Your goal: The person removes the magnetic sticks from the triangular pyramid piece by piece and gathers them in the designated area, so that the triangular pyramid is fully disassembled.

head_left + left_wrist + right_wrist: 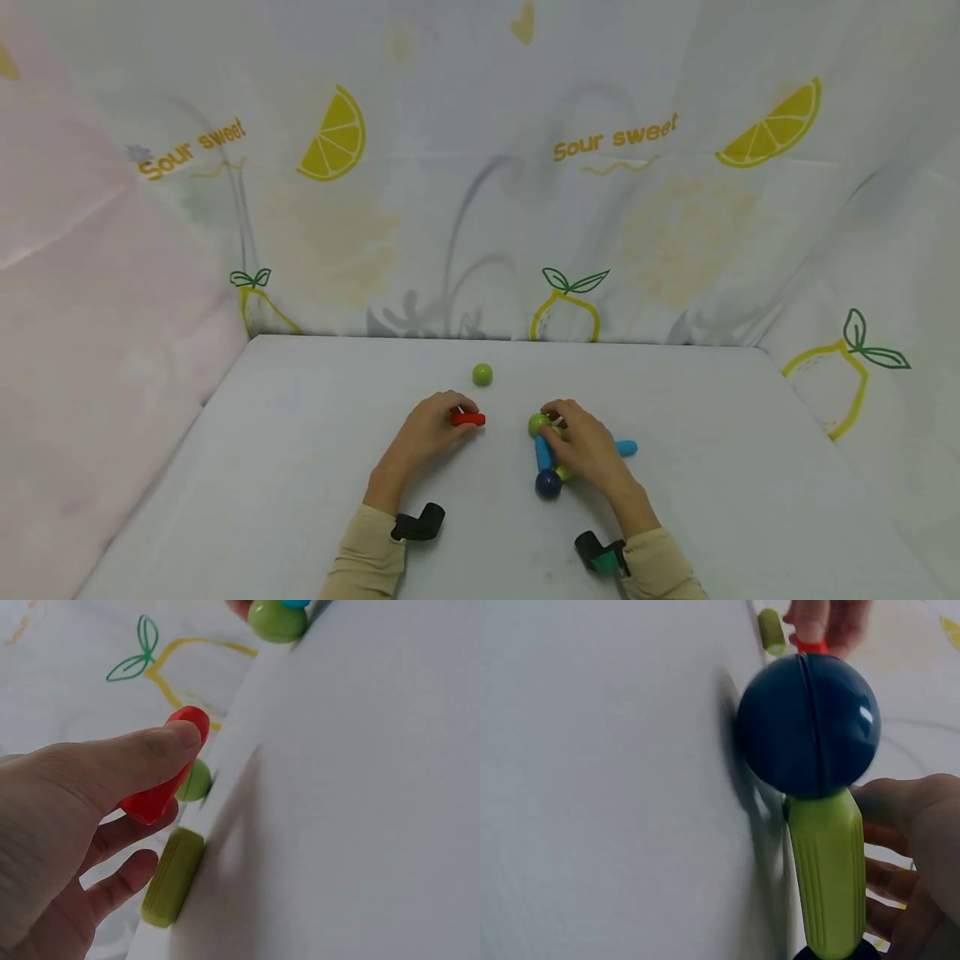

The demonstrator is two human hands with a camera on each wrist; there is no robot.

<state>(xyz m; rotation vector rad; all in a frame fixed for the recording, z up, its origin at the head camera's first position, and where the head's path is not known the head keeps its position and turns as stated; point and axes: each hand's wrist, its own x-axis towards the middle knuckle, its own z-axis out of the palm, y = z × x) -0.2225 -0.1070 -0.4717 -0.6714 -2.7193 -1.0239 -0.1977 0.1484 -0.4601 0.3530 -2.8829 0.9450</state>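
My left hand pinches a short red rod between thumb and fingers, just above the white table. Below its fingers an olive-green ribbed rod lies on the table, hidden in the head view. My right hand grips a joined piece of balls and rods, with thumb and index finger around its light green ball. From that ball a blue rod runs to a dark blue ball. A light green rod meets the dark blue ball. Another blue rod sticks out beyond the right hand.
A loose light green ball sits on the white table toward the far edge, beyond both hands. Behind the table hangs a white cloth printed with lemons. Each wrist wears a dark camera mount.
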